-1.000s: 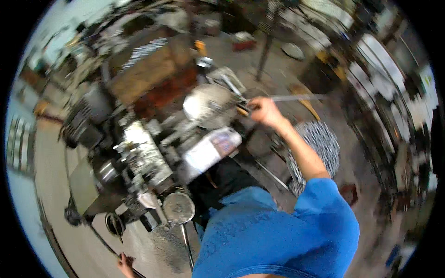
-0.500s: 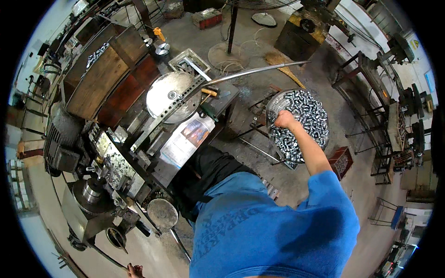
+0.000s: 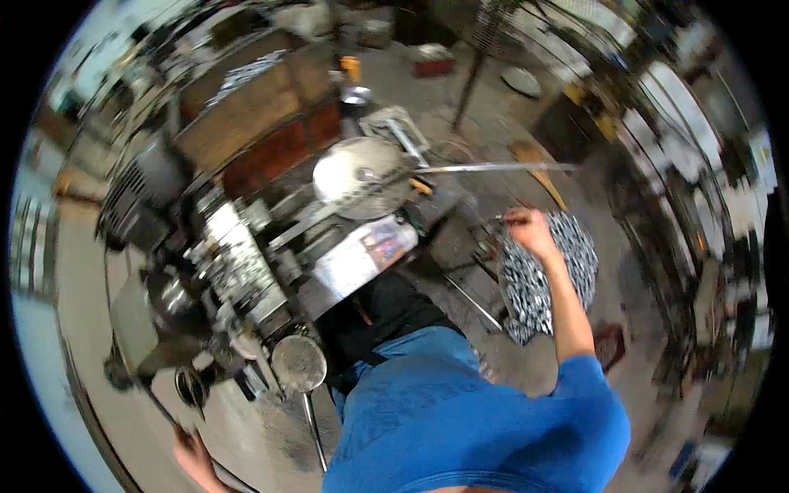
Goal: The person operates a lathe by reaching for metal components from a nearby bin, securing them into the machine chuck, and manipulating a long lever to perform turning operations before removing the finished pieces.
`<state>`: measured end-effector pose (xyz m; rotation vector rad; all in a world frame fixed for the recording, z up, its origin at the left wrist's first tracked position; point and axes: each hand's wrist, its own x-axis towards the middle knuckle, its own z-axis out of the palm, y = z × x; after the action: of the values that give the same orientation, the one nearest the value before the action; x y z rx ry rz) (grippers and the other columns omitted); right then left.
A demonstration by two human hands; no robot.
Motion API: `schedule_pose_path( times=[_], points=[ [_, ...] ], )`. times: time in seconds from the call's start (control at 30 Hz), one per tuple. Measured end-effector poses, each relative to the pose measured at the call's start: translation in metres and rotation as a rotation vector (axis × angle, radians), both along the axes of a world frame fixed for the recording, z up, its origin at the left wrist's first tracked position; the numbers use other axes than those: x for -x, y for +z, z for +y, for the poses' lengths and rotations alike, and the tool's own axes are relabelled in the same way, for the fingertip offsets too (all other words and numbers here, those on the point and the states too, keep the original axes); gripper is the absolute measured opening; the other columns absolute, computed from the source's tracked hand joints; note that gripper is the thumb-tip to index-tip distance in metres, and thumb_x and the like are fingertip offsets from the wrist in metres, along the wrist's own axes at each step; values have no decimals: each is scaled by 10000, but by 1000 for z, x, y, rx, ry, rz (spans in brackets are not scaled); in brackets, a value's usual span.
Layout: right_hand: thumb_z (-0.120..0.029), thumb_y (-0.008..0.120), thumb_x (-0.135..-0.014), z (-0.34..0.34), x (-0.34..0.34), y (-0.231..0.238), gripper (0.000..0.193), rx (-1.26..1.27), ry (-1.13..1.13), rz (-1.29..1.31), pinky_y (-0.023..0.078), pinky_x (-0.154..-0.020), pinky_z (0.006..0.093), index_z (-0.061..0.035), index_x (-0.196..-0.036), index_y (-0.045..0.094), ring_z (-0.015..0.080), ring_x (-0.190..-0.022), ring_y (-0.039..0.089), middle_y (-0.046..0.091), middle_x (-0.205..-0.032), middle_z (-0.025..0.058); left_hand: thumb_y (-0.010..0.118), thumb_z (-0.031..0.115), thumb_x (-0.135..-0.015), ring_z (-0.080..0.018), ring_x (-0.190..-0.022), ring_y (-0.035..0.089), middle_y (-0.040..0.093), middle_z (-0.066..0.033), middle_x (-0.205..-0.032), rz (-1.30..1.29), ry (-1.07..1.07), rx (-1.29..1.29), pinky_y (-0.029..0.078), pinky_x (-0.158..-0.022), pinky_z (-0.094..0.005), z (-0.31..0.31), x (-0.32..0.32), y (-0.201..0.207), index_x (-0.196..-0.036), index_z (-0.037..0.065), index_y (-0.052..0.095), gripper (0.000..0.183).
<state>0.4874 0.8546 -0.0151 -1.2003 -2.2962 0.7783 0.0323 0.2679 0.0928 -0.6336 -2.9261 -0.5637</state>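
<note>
My right hand (image 3: pixel 532 233) is closed at the left rim of a round tray heaped with small shiny metal parts (image 3: pixel 552 275). A small metal piece (image 3: pixel 499 218) shows at its fingertips, its shape blurred. At the lower left, my left hand (image 3: pixel 194 457) is closed round a long dark rod (image 3: pixel 158 404) that runs down from the lathe-like machine (image 3: pixel 173 300). A large pale round disc (image 3: pixel 362 177) and a perforated flat bar (image 3: pixel 337 210) lie on the machine's far side.
A printed sheet (image 3: pixel 366 256) lies by my lap. A round metal plate (image 3: pixel 299 364) stands on a post near my left side. A long bar (image 3: pixel 501 168) juts out to the right. Beyond are a broom (image 3: pixel 546 186), a wooden bin (image 3: pixel 238 123) and a red box (image 3: pixel 610 347).
My right hand has lifted from the metal parts toward the tray's left rim, with a small piece at its fingertips. My left hand has come further into view, onto the rod. The view has shifted.
</note>
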Motion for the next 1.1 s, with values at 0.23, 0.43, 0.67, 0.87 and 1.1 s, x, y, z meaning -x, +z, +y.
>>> schedule_pose_path(
  times=[0.23,0.43,0.67,0.87,1.1],
  points=[
    [-94,579,-544,-131,232,99,477,99,1020,404,422,-897,346,-31,-1015,621,300,-1067,534,546,-1165,161,558,182,-864,-131,-773,614,648,-98,-841,-598,-464,-653,480,-690,-259,192,-47,20,-1030,-39,593,279],
    [-108,584,-552,-210,291,137,492,15,1276,509,434,-879,379,0,-1032,584,330,-1056,506,494,-1174,193,455,314,-923,-115,-620,564,590,-58,-647,-1022,-629,-1047,444,-602,-238,208,-67,16,-769,-3,592,378],
    [-150,604,-550,-231,314,140,455,-245,1356,284,445,-843,402,-21,-986,604,364,-997,506,492,-1156,206,511,294,-900,-64,-536,489,541,-14,-576,-702,-497,-685,360,-478,-228,187,-57,13,-720,3,584,350],
    [-163,603,-528,-233,366,147,271,-318,1480,183,464,-761,395,-16,-749,653,331,-868,545,581,-941,176,530,197,-882,-89,-606,544,576,-27,-668,-611,-471,-599,441,-552,-248,145,-31,26,-894,-32,592,238],
    [-152,595,-601,-247,492,128,171,-801,1182,-421,493,-748,372,-13,-684,650,314,-889,571,628,-817,168,476,82,-838,-228,-565,597,590,-137,-624,-3,126,-459,461,-549,-343,-18,-6,25,-1013,-17,585,228]
  ],
)
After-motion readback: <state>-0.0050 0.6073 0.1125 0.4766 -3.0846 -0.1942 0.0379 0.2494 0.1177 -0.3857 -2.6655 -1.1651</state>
